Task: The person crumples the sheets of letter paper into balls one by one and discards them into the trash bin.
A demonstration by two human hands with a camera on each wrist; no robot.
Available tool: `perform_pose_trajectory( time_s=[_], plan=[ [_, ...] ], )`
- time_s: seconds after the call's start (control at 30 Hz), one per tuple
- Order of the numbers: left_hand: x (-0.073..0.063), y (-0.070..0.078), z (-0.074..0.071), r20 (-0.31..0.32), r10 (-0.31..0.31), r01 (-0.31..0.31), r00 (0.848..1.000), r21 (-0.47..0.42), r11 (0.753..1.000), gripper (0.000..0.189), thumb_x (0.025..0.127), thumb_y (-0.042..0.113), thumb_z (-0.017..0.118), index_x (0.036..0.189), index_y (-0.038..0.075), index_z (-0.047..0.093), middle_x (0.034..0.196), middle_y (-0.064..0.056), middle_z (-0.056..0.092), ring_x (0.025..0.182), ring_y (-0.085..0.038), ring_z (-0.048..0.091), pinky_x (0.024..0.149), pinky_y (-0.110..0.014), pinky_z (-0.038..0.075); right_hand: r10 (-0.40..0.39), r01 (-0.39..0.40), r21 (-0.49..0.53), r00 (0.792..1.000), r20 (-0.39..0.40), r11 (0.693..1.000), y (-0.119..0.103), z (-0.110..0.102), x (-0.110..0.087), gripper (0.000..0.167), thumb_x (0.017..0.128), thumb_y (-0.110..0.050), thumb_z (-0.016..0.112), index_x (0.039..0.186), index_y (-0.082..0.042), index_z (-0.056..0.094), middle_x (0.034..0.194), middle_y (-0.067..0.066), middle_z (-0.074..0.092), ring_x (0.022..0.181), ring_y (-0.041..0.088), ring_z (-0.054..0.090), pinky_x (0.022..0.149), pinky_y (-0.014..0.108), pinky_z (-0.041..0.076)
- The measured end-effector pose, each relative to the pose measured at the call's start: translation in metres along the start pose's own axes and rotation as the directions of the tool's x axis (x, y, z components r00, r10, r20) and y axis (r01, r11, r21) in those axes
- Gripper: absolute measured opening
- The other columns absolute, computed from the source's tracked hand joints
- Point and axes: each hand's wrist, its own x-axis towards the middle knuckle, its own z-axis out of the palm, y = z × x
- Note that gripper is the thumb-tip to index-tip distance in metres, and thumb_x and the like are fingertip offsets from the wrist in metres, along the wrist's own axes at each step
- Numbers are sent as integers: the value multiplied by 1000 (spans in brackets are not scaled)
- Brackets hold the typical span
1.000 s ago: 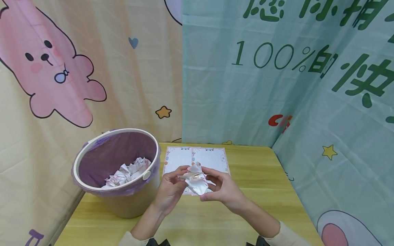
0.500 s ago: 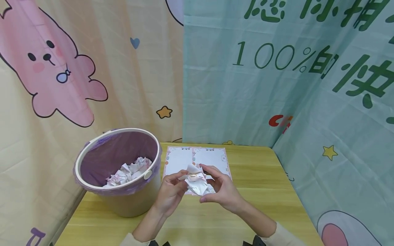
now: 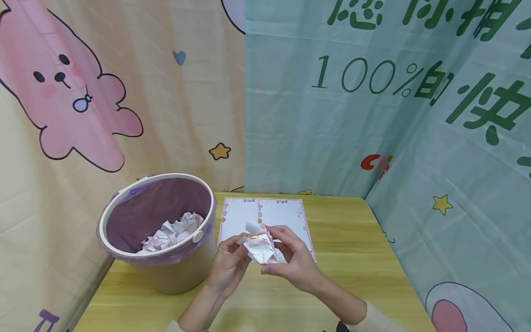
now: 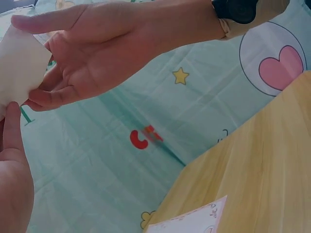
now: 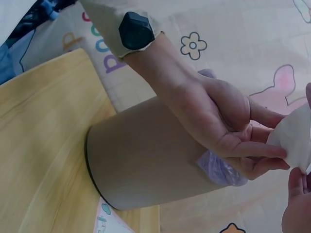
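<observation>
We see a cream cloth (image 3: 191, 101) with a printed pink bear (image 3: 62, 101) hanging on the left, a pale green cloth (image 3: 298, 133) with darker green lettering (image 3: 429, 85) to the right, and a light wooden desk (image 3: 352, 240) before them

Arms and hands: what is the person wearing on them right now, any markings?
The left hand and right hand are bare. The left sleeve and right sleeve are plain pale cream. A blackish device sits at each cuff: left device, right device. I can't make out any lettering on either.
</observation>
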Motion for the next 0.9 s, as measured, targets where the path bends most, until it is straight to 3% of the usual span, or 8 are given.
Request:
perform_pose_trajectory(
  time_s=[0.13, 0.3, 0.43, 0.6, 0.7, 0.8, 0.9],
  plan=[
    [-1, 2, -3, -1, 19, -18, 1000, 56, 998, 34, 100, -6, 62, 123, 14, 77, 123, 4, 67, 110, -10, 61, 91, -23, 54, 92, -91, 46, 996, -6, 995, -1, -2, 0, 72, 84, -11, 88, 143, 12, 53, 137, 25, 53, 124, 25, 56, 104, 38, 50],
    [-2, 7, -9, 2, 14, -14, 1000, 133, 991, 35, 95, -8, 67, 120, 14, 78, 123, 0, 66, 111, -12, 61, 90, -23, 55, 231, -232, 97, 973, 16, 968, -5, -8, 1, 67, 83, -4, 87, 141, 10, 56, 134, 22, 57, 126, 25, 58, 105, 40, 48],
    [1, 11, -10, 59, 38, -49, 998, 193, 980, 34, 93, -9, 69, 118, 12, 78, 121, -1, 66, 112, -14, 61, 91, -24, 55, 316, -315, 156, 949, 22, 936, -6, -11, 1, 66, 82, 0, 87, 140, 11, 57, 128, 18, 60, 122, 25, 61, 100, 41, 51],
    [5, 13, -6, 107, 63, -88, 992, 251, 964, 34, 93, -11, 68, 114, 13, 79, 119, -3, 67, 113, -17, 61, 90, -24, 55, 375, -363, 188, 927, -29, 912, -6, -8, 1, 56, 82, 8, 83, 133, 15, 60, 118, 12, 66, 111, 22, 65, 93, 36, 57],
    [4, 14, -2, 75, 46, -66, 996, 293, 954, 32, 92, -10, 70, 108, 15, 80, 116, -2, 69, 110, -16, 63, 89, -24, 55, 388, -372, 178, 920, -64, 911, -5, -6, 1, 48, 81, 15, 79, 125, 18, 63, 111, 9, 70, 103, 19, 67, 88, 33, 59],
    [3, 15, 3, 2, 33, -32, 999, 365, 930, 26, 90, -8, 72, 100, 14, 80, 110, -2, 71, 104, -16, 65, 85, -24, 56, 389, -368, 172, 915, -108, 914, -2, -2, -1, 41, 80, 18, 77, 119, 22, 64, 106, 8, 72, 100, 18, 68, 85, 32, 60],
    [3, 15, 8, -97, 14, 29, 995, 428, 903, 22, 90, -9, 73, 93, 12, 78, 101, -2, 73, 97, -16, 66, 80, -23, 57, 418, -387, 184, 890, -181, 904, 0, 3, -5, 40, 81, 19, 75, 120, 21, 64, 106, 7, 73, 100, 19, 68, 85, 32, 60]
  ],
)
